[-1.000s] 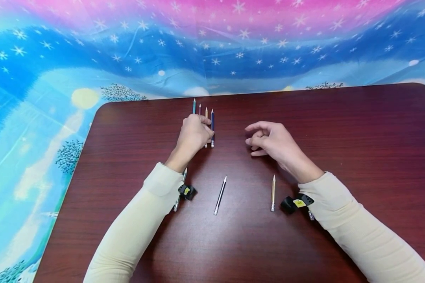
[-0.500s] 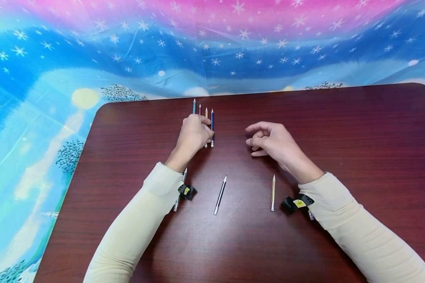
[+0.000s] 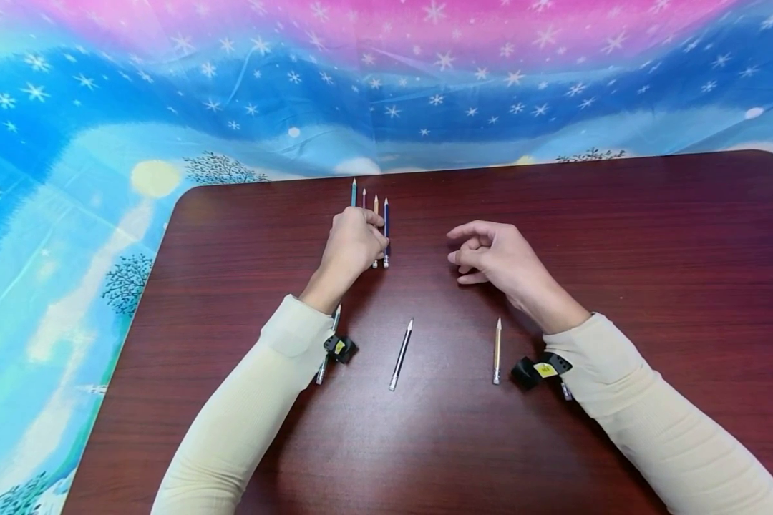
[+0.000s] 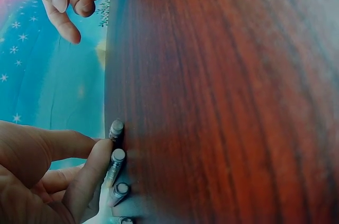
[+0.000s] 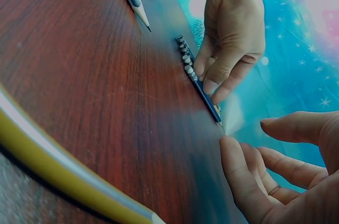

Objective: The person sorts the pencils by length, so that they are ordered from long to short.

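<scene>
Near the far table edge in the head view, my left hand (image 3: 354, 243) pinches a dark blue pencil (image 3: 386, 232) that lies on the table. Left of it lie a yellow pencil (image 3: 376, 204), a thin reddish pencil (image 3: 363, 197) and a teal pencil (image 3: 353, 192), side by side, tips away from me and partly hidden under the hand. Their eraser ends (image 4: 118, 155) line up in the left wrist view. Off to the right, my right hand (image 3: 496, 257) holds nothing; its fingers are loosely bent above the table, apart from every pencil.
Closer to me lie a black pencil (image 3: 401, 355) and a gold pencil (image 3: 497, 352). A greenish pencil (image 3: 322, 370) is partly covered by the left wrist, and one pencil end (image 3: 566, 391) shows by the right sleeve. A patterned cloth (image 3: 386, 86) hangs behind the table (image 3: 586, 214).
</scene>
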`<state>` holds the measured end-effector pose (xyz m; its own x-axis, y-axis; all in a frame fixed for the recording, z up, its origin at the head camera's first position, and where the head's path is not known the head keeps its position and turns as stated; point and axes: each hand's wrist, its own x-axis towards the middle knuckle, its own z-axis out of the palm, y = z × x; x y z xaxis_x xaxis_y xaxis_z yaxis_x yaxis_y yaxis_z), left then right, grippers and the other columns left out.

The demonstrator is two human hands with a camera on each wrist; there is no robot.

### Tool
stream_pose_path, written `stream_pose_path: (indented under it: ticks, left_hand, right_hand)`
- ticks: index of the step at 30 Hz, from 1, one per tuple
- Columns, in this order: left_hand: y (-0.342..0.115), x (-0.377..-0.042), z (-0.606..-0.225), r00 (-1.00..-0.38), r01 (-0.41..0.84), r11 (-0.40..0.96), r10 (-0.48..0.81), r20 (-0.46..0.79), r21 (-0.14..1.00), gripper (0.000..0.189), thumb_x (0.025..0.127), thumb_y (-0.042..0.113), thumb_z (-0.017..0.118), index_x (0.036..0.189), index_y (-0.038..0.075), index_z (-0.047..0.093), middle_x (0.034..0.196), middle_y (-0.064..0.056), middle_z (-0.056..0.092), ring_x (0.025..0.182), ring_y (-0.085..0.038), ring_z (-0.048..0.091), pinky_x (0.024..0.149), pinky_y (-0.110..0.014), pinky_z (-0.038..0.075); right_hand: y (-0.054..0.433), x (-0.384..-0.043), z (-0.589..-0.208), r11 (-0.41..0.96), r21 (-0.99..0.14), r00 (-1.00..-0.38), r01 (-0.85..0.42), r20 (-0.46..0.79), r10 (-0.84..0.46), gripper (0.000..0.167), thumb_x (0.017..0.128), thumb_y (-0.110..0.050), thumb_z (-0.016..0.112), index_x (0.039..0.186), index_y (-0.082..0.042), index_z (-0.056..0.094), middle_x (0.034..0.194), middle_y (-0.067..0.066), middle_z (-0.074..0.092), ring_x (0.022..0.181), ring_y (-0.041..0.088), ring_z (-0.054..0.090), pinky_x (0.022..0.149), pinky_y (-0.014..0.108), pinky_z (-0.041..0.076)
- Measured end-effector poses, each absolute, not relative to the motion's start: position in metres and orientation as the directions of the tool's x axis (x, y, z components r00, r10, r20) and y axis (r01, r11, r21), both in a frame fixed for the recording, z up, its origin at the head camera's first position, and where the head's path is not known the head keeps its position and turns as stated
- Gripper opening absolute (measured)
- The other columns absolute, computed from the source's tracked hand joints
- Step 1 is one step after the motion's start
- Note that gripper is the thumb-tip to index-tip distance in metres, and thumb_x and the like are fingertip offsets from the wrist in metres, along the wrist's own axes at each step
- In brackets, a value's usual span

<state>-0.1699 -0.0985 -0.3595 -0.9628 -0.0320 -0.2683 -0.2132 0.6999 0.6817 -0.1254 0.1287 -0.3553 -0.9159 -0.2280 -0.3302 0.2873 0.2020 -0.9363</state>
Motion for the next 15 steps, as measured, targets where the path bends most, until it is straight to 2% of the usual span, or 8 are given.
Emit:
stream_pose_path:
  ticks: [5,15]
  left_hand:
    - [-0.0986,-0.1699,-0.359,-0.962,-0.215,0.696,-0.029,-0.273,0.685,0.024,0.097,0.004,0.067,0.12,0.006,0.074,0.092,-0.007,0.076,0.068,-0.01,0.072,0.06,-0.022,0.054]
    - [-0.0988,-0.1689,-0.3573,-0.96,-0.221,0.702,-0.035,-0.278,0.677,0.027,0.097,0.004,0.066,0.122,0.007,0.074,0.093,-0.007,0.077,0.073,-0.012,0.074,0.065,-0.025,0.056]
  right_hand:
    - [0.1282,-0.1251,-0.3553,0.195,-0.937,-0.916,0.29,-0.331,-0.226,0.041,0.096,0.003,0.061,0.137,0.008,0.057,0.079,-0.002,0.065,0.066,0.009,0.064,0.072,0.031,0.066]
    - [0.1287,-0.1253,-0.3549,0.211,-0.934,-0.915,0.29,-0.335,-0.224,0.041,0.097,0.001,0.062,0.138,0.006,0.058,0.081,-0.002,0.065,0.07,0.01,0.064,0.074,0.033,0.066]
